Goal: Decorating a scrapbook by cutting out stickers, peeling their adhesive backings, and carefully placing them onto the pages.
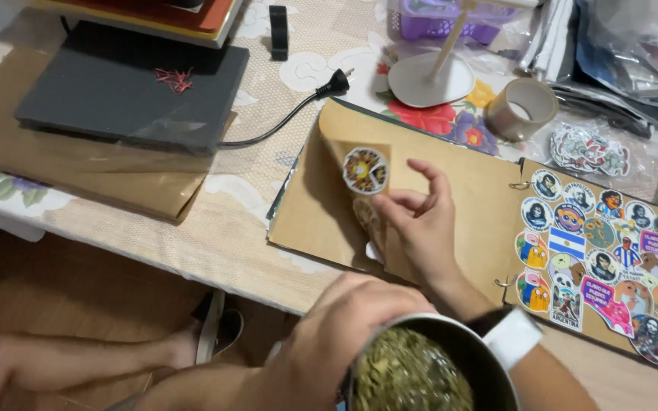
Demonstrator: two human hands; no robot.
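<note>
Fingers (pixel 401 205) of right hand (pixel 420 228) lightly curled, pinching brown page (pixel 344 198) edge; forefinger raised toward 1 o'clock. Album (pixel 451 205) spreads flat on table (pixel 222 236), long axis 10-to-4. Left hand (pixel 336 342) wrapped around metal cup (pixel 428 365) of green herb, 6 o'clock of page, farther off. Round sticker (pixel 365 170) sits on folded page flap, just beside fingertips at 10 o'clock; right hand nearer.
</note>
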